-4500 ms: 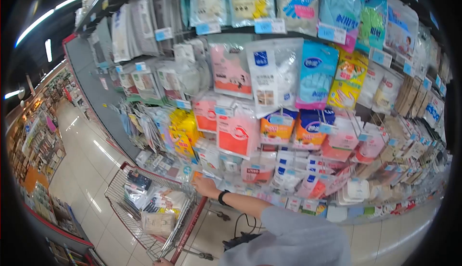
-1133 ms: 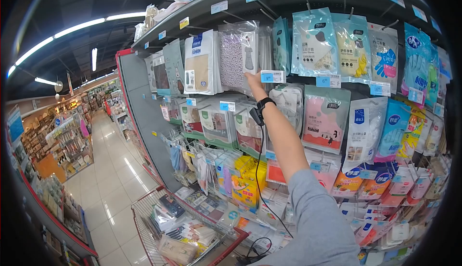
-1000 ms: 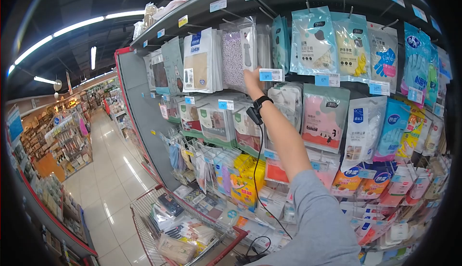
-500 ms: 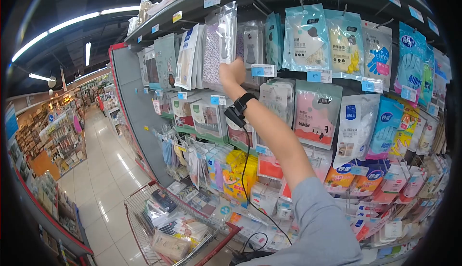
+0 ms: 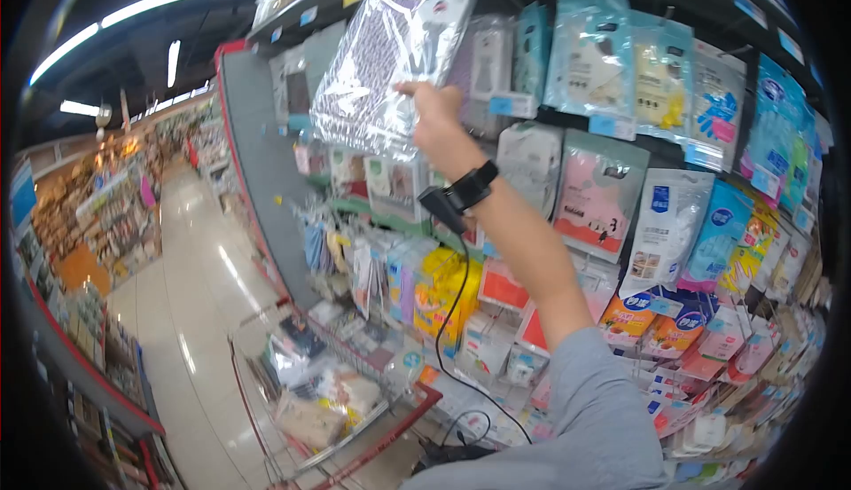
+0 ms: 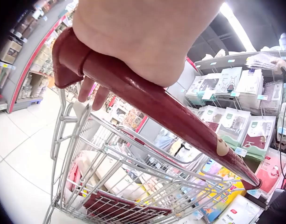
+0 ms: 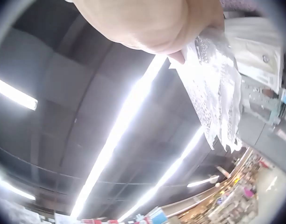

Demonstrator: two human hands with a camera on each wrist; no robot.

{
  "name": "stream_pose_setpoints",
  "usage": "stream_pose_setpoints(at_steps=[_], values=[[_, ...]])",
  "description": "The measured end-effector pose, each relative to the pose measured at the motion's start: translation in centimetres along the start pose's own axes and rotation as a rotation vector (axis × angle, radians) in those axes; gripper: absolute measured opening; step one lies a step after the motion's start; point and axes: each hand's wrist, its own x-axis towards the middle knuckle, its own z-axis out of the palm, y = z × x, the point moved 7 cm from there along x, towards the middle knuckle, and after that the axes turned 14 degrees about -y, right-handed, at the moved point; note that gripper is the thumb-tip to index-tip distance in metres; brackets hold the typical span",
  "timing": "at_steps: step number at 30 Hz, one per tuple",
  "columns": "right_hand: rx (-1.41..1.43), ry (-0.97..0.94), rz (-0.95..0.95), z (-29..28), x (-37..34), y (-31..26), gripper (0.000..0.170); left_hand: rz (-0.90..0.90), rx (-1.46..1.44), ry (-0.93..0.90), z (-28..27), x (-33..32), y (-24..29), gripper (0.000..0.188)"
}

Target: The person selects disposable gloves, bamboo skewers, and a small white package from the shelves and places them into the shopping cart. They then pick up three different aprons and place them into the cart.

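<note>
In the head view the right hand [image 5: 436, 122] grips the edge of a shiny clear package [image 5: 368, 60] with purple patterned cloth inside, tilted in front of the upper shelf row. From the right wrist view, the hand [image 7: 152, 23] pinches that crinkled package [image 7: 210, 86]. The left hand [image 6: 138, 37] lies over the dark red handle [image 6: 152, 98] of a shopping cart, its fingertips showing below the bar in the left wrist view; the head view does not show this hand. Packages [image 5: 310, 419] lie in the cart.
Hanging packs of gloves [image 5: 589, 64] fill the shelf right of the hand, with yellow packs [image 5: 443, 290] lower down. Price tags [image 5: 512, 104] stick out on hooks. A tiled aisle [image 5: 191, 286] runs along the left. A black cable [image 5: 452, 313] hangs from the right wrist.
The right hand has drawn the purple package out from the hanging row, and it now tilts with its front toward the head camera. Earlier this hand was low, by the cart.
</note>
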Motion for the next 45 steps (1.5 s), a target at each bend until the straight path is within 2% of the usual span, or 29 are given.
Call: stream_pose_setpoints(at_steps=[1,2,3,4,6,7,9,11,15,17,19,21,23,24,25,26,28,29,30,32,33,35,37,38,39,40,41,42,45], values=[[-0.056,0.032,0.014,0.3,-2.0,-0.8,0.038,0.128,-0.046,0.201,6.1,3.0,-4.6,0.038],[-0.021,-0.075,0.091,-0.2,-0.7,1.7,0.037,0.050,-0.102,0.133,3.7,1.3,-2.6,0.037],[0.113,-0.174,0.224,0.4,-1.5,3.4,0.032,-0.073,-0.030,0.174,2.5,0.2,-2.0,0.036],[0.164,-0.301,0.365,1.5,-3.9,4.5,0.031,-0.088,0.005,0.053,1.9,-0.1,-1.5,0.036],[0.190,-0.463,0.586,3.1,-8.7,6.8,0.031,0.008,0.107,0.239,1.6,-0.3,-1.0,0.037],[0.255,-0.526,0.636,3.8,-11.2,9.1,0.031,-0.048,0.057,0.126,1.8,-0.2,-1.4,0.037],[0.198,-0.580,0.683,3.9,-16.4,14.4,0.032,-0.045,0.000,0.117,-0.4,-0.9,0.4,0.028],[0.028,-0.572,0.798,3.7,-20.9,21.7,0.035,-0.029,-0.039,0.134,-0.4,-0.8,0.4,0.024],[-0.034,-0.577,1.008,4.9,-30.9,35.7,0.037,-0.062,-0.048,0.185,-1.2,-1.1,0.6,0.022],[-0.233,-0.699,1.059,3.8,-34.2,45.7,0.035,-0.018,-0.048,0.198,-1.6,-1.2,1.1,0.022],[-0.079,-0.661,1.213,5.9,-39.3,47.1,0.032,-0.062,-0.066,0.187,-1.8,-0.9,0.9,0.022],[-0.148,-0.674,1.269,6.8,-44.0,51.5,0.033,-0.044,-0.084,0.217,-2.0,-1.3,1.1,0.023],[-0.468,-0.601,1.410,7.5,-48.2,53.7,0.036,-0.091,-0.103,0.187,-1.8,-1.4,0.9,0.024],[-0.279,-0.676,1.314,8.9,-50.3,54.4,0.039,-0.093,-0.095,0.181,-1.7,-1.2,0.8,0.024],[-0.272,-0.688,1.324,8.8,-52.3,57.6,0.039,-0.091,-0.087,0.176,-1.7,-1.1,0.7,0.024],[-0.434,-0.838,1.259,8.2,-54.4,61.6,0.045,-0.097,-0.093,0.148,-1.6,-1.1,0.6,0.025],[-0.677,-1.107,1.170,9.1,-54.6,61.8,0.060,-0.088,-0.075,0.163,-1.6,-1.2,0.7,0.023],[-0.672,-1.093,1.167,9.3,-54.0,61.9,0.060,-0.070,-0.067,0.181,-1.8,-1.2,0.8,0.022],[-0.807,-1.190,1.116,8.9,-54.0,63.7,0.067,-0.062,-0.071,0.179,-1.7,-1.2,0.8,0.022],[-1.000,-1.337,0.929,5.9,-54.5,70.8,0.091,-0.055,-0.082,0.179,-1.7,-1.1,0.8,0.022],[-1.249,-1.272,0.988,6.5,-53.2,67.9,0.096,-0.068,-0.097,0.175,-1.7,-0.9,0.7,0.023],[-1.137,-1.315,1.066,6.6,-51.5,66.4,0.091,-0.055,-0.103,0.167,-1.8,-0.8,0.7,0.025],[-0.816,-1.449,1.301,7.1,-49.4,63.5,0.088,-0.098,-0.102,0.088,-1.7,-0.2,0.6,0.030],[-0.743,-1.420,1.337,6.1,-48.0,63.1,0.080,-0.053,-0.094,0.272,-0.2,-0.7,-0.2,0.037],[-0.671,-1.390,1.372,5.0,-46.6,62.7,0.072,-0.025,-0.161,0.229,0.1,-0.3,-0.4,0.041],[-0.391,-1.298,1.345,7.3,-44.5,58.8,0.057,-0.044,-0.232,0.213,0.5,-0.1,-0.8,0.040],[-0.390,-1.336,1.247,9.7,-41.0,52.0,0.048,-0.047,-0.230,0.190,0.0,0.1,-0.6,0.036],[-0.454,-1.255,1.275,9.7,-38.7,50.7,0.045,-0.093,-0.212,0.200,-1.3,-0.2,0.2,0.030],[-0.506,-1.103,0.909,9.3,-27.9,43.7,0.029,-0.039,-0.186,0.240,-0.7,0.3,-0.3,0.026]])
